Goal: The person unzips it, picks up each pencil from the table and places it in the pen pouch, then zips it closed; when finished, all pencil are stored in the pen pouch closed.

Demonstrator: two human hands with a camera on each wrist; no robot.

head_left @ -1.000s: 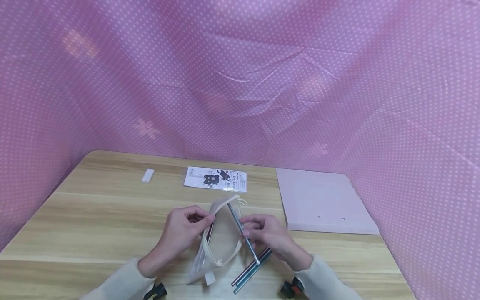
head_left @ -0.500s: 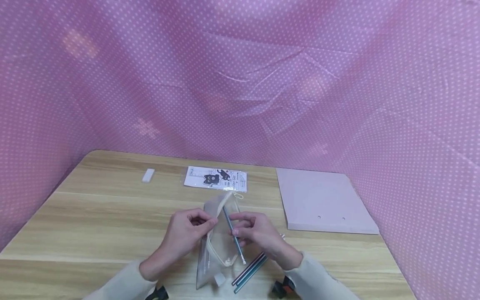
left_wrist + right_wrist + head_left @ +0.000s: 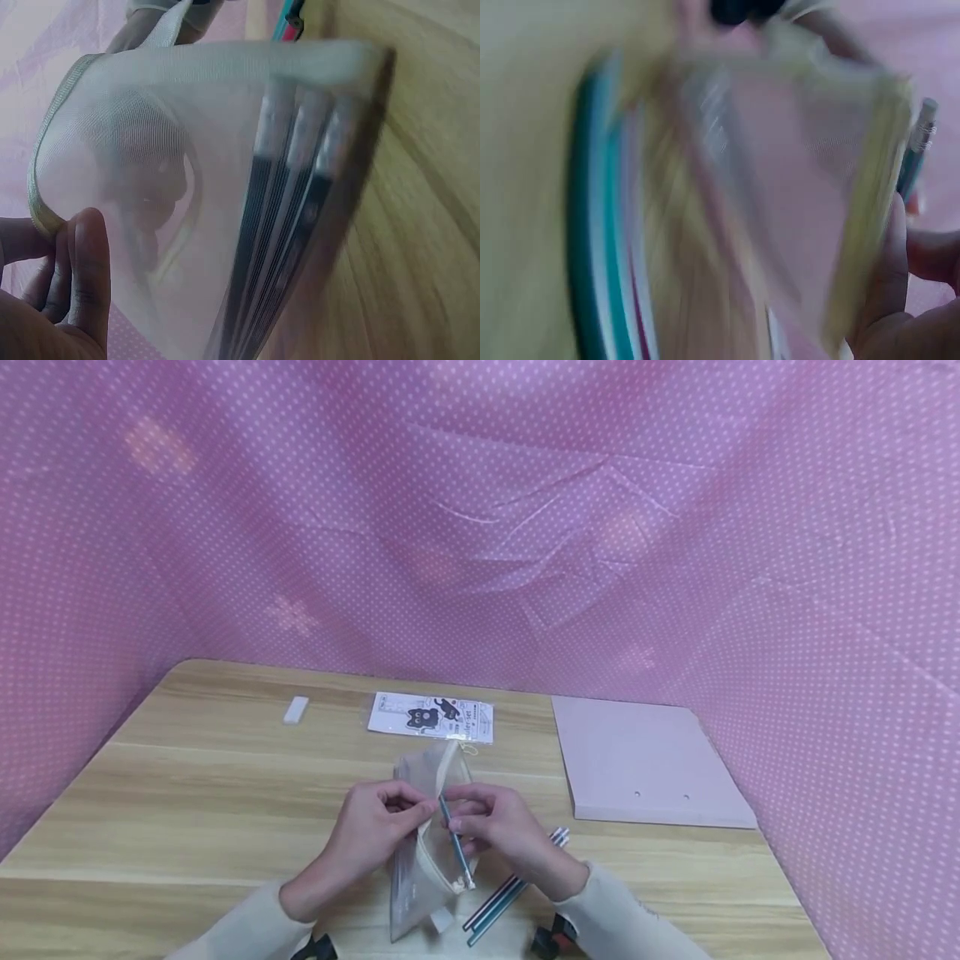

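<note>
A translucent mesh pouch (image 3: pixel 412 889) with a cream edge stands tilted on the table, its mouth spread open. My left hand (image 3: pixel 378 818) pinches the left side of its rim between thumb and fingers. Three dark pencils (image 3: pixel 281 195) with silvery ends show through the mesh in the left wrist view. In my right hand (image 3: pixel 502 827) a teal pencil (image 3: pixel 456 847) is pinched at the pouch's mouth, its silvery end pointing down toward me. Under the right wrist, several loose pencils (image 3: pixel 497 910) lie on the table; the forearm partly hides them.
A white block (image 3: pixel 296 710) lies at the back left. Behind the pouch is a ruler-set packet (image 3: pixel 431 718) with black cats. A pale pink folder (image 3: pixel 645 760) with two holes occupies the right side. Pink dotted cloth (image 3: pixel 480 568) hangs round the wooden table (image 3: pixel 187 810).
My right hand has shifted left with the teal pencil, bringing it over the pouch's mouth. The pouch has swung slightly left at its top, while the left hand keeps its grip.
</note>
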